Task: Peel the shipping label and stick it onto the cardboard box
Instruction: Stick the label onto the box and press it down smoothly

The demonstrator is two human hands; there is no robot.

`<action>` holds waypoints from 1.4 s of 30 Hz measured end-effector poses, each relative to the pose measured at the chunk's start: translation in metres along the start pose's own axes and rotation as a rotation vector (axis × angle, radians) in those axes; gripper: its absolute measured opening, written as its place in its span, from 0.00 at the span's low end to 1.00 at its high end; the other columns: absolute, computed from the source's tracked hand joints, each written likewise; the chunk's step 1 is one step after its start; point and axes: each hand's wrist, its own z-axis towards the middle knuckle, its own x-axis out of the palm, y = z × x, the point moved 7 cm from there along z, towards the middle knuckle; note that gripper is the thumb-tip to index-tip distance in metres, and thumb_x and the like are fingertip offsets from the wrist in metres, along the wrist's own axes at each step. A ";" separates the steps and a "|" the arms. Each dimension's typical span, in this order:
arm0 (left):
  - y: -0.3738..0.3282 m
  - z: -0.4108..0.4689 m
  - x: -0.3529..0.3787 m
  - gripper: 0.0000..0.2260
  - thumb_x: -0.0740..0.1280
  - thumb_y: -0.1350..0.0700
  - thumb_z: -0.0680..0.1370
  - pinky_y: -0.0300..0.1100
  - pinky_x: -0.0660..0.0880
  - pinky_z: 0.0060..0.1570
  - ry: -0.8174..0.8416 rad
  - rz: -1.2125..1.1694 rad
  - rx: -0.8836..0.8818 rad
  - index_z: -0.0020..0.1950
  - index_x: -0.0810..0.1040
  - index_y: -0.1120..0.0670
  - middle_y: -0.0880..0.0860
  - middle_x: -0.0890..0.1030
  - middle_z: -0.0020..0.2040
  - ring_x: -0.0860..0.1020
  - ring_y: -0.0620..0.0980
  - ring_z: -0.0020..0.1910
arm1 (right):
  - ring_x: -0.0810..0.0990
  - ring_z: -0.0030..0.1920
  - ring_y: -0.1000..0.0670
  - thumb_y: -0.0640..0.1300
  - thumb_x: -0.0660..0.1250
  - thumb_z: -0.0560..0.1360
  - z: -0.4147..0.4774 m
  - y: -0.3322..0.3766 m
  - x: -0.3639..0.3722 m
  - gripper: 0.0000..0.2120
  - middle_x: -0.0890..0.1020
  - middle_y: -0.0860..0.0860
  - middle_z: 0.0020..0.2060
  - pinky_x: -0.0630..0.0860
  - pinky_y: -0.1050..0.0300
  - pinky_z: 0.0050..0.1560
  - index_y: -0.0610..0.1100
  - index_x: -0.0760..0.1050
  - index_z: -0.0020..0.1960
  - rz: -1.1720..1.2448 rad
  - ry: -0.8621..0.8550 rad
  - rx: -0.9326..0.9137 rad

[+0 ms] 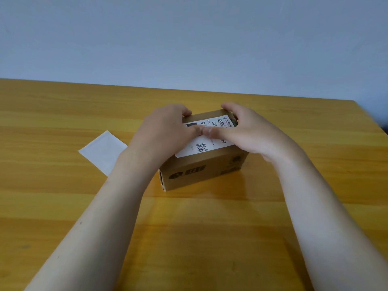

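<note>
In the head view, the cardboard box [189,178] stands on the wooden counter [63,206] near the middle of the frame, turned a little so that 1 corner points toward 7 o'clock. Dark printed marks show on its near side. The shipping label [189,151] lies flat on the box's top face, white, with a QR code near its 6 o'clock edge and a barcode toward 1 o'clock. Its near corner looks stuck down and smooth.

Both hands are on the box. The left hand [165,127] reaches in from 7 o'clock and covers the 9 o'clock part of the top, its fingers hooked over the far edge and its thumb laid across the label. The right hand [247,131] reaches in from 5 o'clock and covers the 3 o'clock part, fingers likewise curled over the far edge, thumb pressed on the label. The 2 thumb tips touch over the middle of the label, so the label lies under and between the hands.

A blank white backing sheet [102,151] lies flat on the counter at 9 o'clock from the box, apart from it and partly hidden by the left forearm. A plain pale wall [189,38] rises behind the counter's 12 o'clock edge.
</note>
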 end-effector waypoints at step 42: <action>0.013 -0.002 0.011 0.20 0.62 0.33 0.80 0.43 0.68 0.34 0.103 0.126 -0.117 0.48 0.81 0.48 0.47 0.81 0.40 0.79 0.47 0.40 | 0.81 0.61 0.55 0.61 0.72 0.77 -0.001 0.006 0.003 0.21 0.81 0.58 0.64 0.73 0.57 0.51 0.61 0.77 0.69 -0.068 0.023 -0.078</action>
